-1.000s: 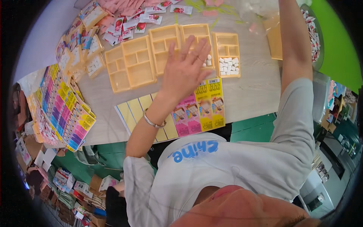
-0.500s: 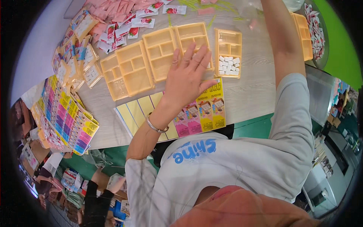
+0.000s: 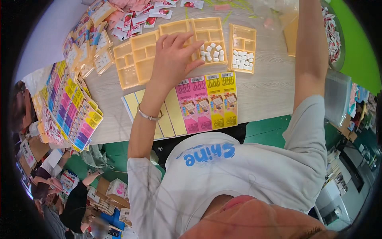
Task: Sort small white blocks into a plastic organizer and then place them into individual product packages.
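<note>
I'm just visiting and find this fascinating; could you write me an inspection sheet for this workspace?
Surface: pale wood-look table.
Job's things: yellow trays side by side; white pieces in the two rightmost; colourful printed sheet on the near side.
Clutter: strawberry packets, filled packs, stack of printed sheets.
Hands: left hand open over the trays, contact unclear; right hand out of view.
Cables: nothing clearly seen.
Surroundings: green floor, cardboard boxes, another person in dark clothing.
</note>
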A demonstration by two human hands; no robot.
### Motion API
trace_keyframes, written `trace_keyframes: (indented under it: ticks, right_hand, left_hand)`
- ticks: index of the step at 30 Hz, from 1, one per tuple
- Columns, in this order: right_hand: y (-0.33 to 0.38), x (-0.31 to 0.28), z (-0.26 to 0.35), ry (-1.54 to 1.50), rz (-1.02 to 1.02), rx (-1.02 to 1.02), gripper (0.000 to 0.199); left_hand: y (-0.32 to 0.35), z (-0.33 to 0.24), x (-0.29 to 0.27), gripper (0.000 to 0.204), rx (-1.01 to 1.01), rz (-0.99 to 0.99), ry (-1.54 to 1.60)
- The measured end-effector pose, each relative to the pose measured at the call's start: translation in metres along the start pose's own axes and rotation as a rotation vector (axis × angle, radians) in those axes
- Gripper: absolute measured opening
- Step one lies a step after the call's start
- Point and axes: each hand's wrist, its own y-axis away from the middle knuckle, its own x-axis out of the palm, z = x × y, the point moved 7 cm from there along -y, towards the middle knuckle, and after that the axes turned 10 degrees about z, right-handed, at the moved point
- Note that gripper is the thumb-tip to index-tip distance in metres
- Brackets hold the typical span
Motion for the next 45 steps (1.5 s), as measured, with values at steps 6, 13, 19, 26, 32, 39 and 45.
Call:
trace_keyframes:
  ticks: [6,13,19,26,32,39,45]
  right_hand:
    - [0.221,0.034,0.051,-1.587,0.866,-0.045,0.029]
    - [0.375,0.088,0.128,-0.963,0.719,0.104,0.02]
    - [0.376,0.09,0.127,-0.94,0.546,-0.115,0.022]
    - [0.379,0.069,0.141,-0.474,0.378,-0.338,0.02]
    - [0.359,0.062,0.09,-1.507,0.484,0.22,0.026]
    - [0.386,0.052,0.086,-1.836,0.834,0.614,0.028]
    - [0.365,0.038,0.111,-0.486,0.427,-0.433,0.019]
  left_hand:
    - [0.005,0.008,0.02,0.062,-0.059,-0.024,-0.147]
    - [0.004,0.011,0.034,0.068,-0.096,0.055,-0.236]
    - [0.005,0.008,0.033,0.068,-0.11,0.04,-0.227]
    - [0.011,0.002,0.024,0.067,-0.122,-0.023,-0.218]
    - [0.003,-0.015,0.008,0.038,-0.062,-0.147,-0.067]
    - [0.005,-0.021,0.018,0.013,-0.031,-0.166,-0.064]
    - [0.01,-0.044,0.027,0.04,-0.03,-0.083,-0.212]
